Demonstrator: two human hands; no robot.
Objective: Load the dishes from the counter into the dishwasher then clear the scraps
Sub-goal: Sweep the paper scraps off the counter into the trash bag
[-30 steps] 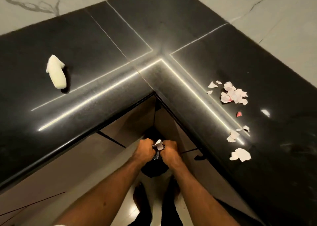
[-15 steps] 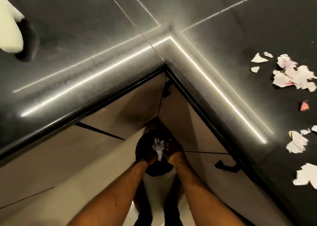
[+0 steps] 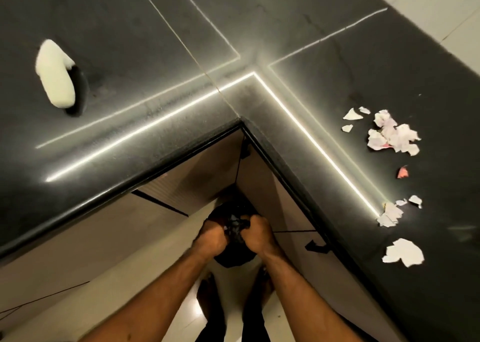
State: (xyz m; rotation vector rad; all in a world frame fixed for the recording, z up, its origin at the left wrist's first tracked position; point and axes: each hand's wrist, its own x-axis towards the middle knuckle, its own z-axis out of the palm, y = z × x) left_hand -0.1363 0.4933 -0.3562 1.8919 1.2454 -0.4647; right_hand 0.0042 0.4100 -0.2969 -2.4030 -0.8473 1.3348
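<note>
I am gripping the crumpled mouth of the black plastic bin bag (image 3: 233, 257) with my left hand (image 3: 211, 237) and right hand (image 3: 257, 234), fingers curled round it, below the glossy black stone counter (image 3: 285, 30) corner. The torn white and pink paper scraps (image 3: 392, 134) are lying on the counter, well apart to my right.

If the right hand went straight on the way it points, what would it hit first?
The black bag right beneath it; the right hand seems to grip its mouth, though depth is unclear.
</note>
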